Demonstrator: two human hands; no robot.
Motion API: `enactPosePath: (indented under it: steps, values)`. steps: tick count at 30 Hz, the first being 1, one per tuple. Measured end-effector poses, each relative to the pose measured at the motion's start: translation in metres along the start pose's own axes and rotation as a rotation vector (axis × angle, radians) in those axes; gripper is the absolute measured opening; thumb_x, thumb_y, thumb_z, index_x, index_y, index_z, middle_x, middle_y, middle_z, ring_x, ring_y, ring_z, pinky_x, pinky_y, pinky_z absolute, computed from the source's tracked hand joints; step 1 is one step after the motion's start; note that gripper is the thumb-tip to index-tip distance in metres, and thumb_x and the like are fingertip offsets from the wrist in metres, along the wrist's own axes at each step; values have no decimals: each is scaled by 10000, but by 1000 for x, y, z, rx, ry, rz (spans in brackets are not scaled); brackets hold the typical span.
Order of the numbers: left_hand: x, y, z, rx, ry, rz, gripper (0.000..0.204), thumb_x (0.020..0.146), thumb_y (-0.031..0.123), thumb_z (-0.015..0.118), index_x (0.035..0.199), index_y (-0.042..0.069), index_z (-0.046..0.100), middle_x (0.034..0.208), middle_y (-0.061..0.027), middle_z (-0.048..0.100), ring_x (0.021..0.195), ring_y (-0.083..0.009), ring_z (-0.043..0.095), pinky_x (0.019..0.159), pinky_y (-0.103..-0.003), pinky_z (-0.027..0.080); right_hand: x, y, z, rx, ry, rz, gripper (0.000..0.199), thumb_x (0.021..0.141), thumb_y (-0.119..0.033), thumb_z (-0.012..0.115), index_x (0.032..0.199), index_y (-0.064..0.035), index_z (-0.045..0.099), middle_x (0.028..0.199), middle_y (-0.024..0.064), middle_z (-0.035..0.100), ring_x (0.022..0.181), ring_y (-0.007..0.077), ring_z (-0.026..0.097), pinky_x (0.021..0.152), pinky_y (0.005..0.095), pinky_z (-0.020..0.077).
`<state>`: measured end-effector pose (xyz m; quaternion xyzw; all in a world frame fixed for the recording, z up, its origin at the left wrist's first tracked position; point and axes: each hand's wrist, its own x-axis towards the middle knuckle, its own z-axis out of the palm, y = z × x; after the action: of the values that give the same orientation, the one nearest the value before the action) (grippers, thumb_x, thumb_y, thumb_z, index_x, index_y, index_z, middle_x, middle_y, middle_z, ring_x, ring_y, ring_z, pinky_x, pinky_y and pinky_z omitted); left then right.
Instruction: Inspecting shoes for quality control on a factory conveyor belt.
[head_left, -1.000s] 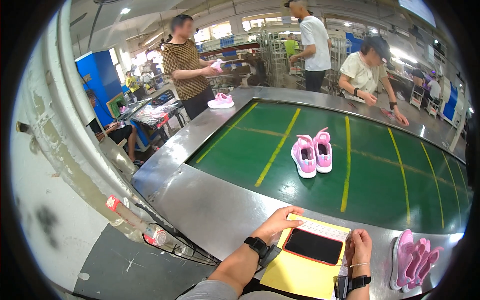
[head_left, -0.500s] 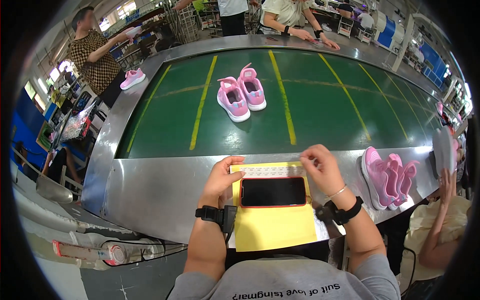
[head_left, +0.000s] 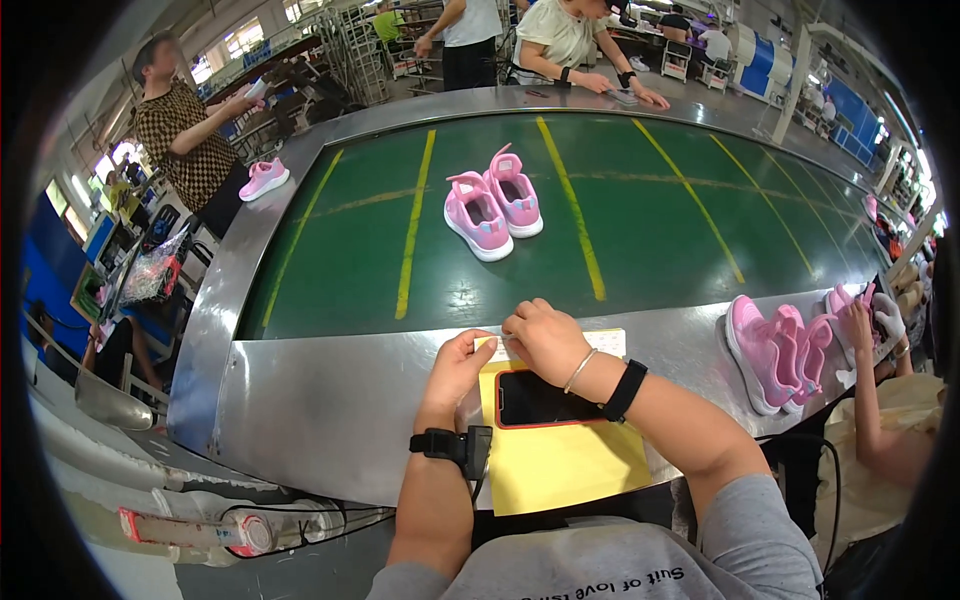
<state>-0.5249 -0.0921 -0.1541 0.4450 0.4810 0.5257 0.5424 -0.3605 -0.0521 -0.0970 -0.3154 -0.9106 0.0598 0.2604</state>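
Note:
A sheet of yellow paper (head_left: 570, 465) lies on the metal edge of the table in front of me, with a strip of small white printed labels (head_left: 611, 344) along its far side. On the paper rests a dark-screened phone (head_left: 540, 408) in a red case, partly under my right wrist. My left hand (head_left: 462, 368) pinches the paper's far left corner between thumb and fingers. Bent over the label strip beside it, my right hand (head_left: 548, 342) has its fingertips drawn together; what they hold is hidden.
A pair of pink shoes (head_left: 482, 238) stands on the green conveyor belt (head_left: 340, 270). More pink shoes (head_left: 770, 355) sit on the metal ledge at right, near a co-worker's hands (head_left: 862, 325). Another pink shoe (head_left: 264, 180) is at far left. Other people stand beyond the belt.
My right hand has moved left across the label strip, close to my left hand. The co-worker at right has lowered the shoe toward the ledge.

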Motion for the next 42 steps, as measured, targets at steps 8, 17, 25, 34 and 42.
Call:
enactPosePath:
  steps: [8, 17, 25, 34, 42]
  values:
    - [-3, 0, 2, 32, 52, 67, 199, 895, 188, 485, 819, 13, 543, 689, 50, 464, 645, -33, 379, 584, -186, 334, 6, -6, 10, -67, -24, -30, 78, 701, -111, 571, 764, -71, 595, 801, 74, 531, 833, 242, 519, 680, 353, 463]
    - [11, -2, -7, -5, 19, 27, 175, 897, 132, 461, 858, 1, 571, 799, 26, 553, 734, -37, 457, 673, -192, 376, 13, -1, 9, -275, 3, -287, 123, 660, -134, 535, 766, -85, 576, 757, 35, 485, 781, 195, 492, 670, 293, 423]
    - [5, -7, 7, 53, 93, 53, 175, 850, 138, 481, 816, -1, 583, 782, -15, 579, 756, -94, 514, 706, -252, 418, 4, -7, -1, -252, -11, -305, 227, 643, -126, 537, 862, -83, 581, 784, 52, 492, 779, 228, 498, 652, 333, 425]
    - [2, -8, 4, 178, 119, 93, 278, 892, 225, 477, 820, -23, 580, 702, -2, 547, 682, -72, 463, 642, -237, 409, 7, -18, -4, -156, -73, -203, 93, 690, -72, 571, 768, -33, 540, 767, 99, 489, 783, 268, 496, 653, 343, 442]
    - [7, -4, 7, 209, 148, 109, 283, 892, 237, 485, 833, -28, 566, 682, -5, 531, 662, -64, 443, 609, -238, 403, 28, 5, -13, 391, -89, 101, 90, 713, -43, 601, 733, -1, 524, 779, 147, 516, 757, 311, 498, 662, 360, 415]
